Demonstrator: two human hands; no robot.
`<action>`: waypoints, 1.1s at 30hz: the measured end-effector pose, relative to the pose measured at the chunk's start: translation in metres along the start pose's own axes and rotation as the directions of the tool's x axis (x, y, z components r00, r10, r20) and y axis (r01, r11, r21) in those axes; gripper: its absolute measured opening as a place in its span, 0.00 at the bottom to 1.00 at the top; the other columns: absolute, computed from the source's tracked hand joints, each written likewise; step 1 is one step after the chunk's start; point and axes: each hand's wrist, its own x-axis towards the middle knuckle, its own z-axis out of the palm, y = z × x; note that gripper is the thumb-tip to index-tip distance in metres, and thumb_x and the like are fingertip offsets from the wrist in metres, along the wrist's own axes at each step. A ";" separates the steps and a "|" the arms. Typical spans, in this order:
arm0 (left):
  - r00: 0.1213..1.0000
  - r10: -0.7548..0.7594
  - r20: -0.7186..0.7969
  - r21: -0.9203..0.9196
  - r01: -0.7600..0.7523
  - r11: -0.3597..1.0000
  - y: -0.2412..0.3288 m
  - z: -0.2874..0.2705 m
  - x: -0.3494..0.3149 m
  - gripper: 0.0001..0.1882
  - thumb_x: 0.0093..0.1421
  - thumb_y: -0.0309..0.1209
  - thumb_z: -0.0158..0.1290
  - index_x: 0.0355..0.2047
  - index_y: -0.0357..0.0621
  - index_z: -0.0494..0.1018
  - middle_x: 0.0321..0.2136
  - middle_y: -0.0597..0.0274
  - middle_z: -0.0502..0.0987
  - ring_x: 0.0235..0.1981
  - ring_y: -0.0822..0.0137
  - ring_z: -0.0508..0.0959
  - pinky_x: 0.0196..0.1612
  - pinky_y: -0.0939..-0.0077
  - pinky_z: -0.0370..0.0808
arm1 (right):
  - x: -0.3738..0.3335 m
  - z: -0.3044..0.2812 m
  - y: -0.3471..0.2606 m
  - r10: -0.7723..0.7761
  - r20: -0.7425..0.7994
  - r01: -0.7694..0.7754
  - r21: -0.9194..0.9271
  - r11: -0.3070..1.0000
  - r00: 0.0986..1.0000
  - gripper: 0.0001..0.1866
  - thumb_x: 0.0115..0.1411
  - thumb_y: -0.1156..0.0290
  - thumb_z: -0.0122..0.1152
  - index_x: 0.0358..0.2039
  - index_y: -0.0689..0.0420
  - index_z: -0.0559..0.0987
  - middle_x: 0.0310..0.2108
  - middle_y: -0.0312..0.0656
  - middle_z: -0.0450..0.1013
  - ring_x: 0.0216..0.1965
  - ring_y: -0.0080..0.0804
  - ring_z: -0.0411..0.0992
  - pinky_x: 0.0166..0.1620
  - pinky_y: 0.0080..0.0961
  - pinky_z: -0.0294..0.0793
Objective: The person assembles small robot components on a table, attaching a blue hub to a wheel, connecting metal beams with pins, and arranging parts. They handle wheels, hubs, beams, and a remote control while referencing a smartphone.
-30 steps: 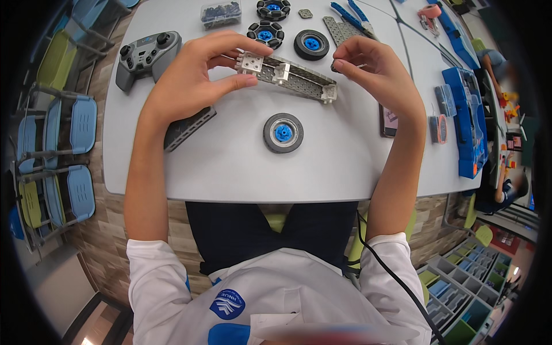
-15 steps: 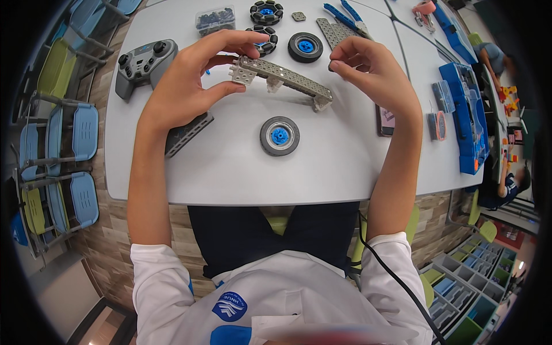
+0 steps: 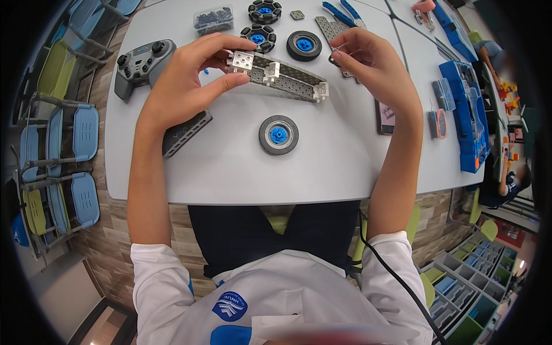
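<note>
Well, left hand (image 3: 192, 86): its fingers were clamped on the left end of a long, grey, perforated plastic beam (image 3: 292, 82), thumb below and forefinger above;
Beam: it was held over the white tabletop (image 3: 322, 175), sloping down toward the right in view; three white plastic connectors (image 3: 242, 61) sat along it, one at each end and one between;
Right hand (image 3: 376, 72): its fingers were together, pinching a small dark piece (image 3: 331, 59) at the tips; they were near the beam's right half, but apart from it;
Nearest wheel: a black-tyred wheel with a grey rim and blue hub (image 3: 279, 135) lay flat below the beam, toward the person;
Far wheels: a black-tyred wheel with a blue hub (image 3: 304, 45) lay beyond the beam; two black roller-rimmed wheels with blue hubs (image 3: 257, 38) lay to its left;
Left side: a grey two-stick controller (image 3: 145, 64) lay beside the left hand; a dark grey, slotted block (image 3: 187, 135) was partly hidden by the forearm;
Right side: blue-handled pliers (image 3: 347, 12) lay near grey perforated plates (image 3: 326, 30).
</note>
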 end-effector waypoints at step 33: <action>0.999 -0.046 -0.027 -0.168 0.041 0.985 -0.003 0.001 0.001 0.29 0.62 0.19 0.73 0.64 0.39 0.81 0.58 0.58 0.86 0.56 0.67 0.86 0.63 0.68 0.84 | 0.003 0.005 0.003 -0.064 0.033 0.065 -0.023 0.998 0.997 0.10 0.74 0.72 0.69 0.52 0.60 0.87 0.42 0.33 0.85 0.43 0.20 0.84 0.44 0.21 0.80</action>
